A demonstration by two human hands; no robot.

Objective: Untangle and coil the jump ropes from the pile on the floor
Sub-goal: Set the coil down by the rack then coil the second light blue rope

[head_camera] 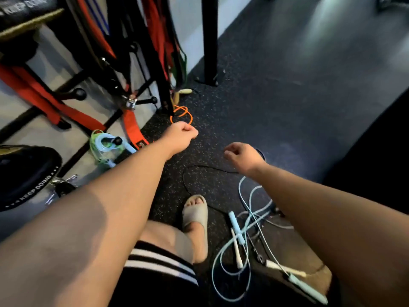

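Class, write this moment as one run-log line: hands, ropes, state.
left hand curled at orange rope, grip unclear | right hand loosely curled by black cord | pale blue ropes tangled beside sandal

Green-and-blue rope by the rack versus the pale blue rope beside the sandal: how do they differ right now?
The green-and-blue rope is wound into a compact coil; the pale blue rope sprawls in loose crossing loops. The green-and-blue rope sits around a black-knobbed peg; the pale blue rope lies on the speckled mat. Both have pale blue handles.
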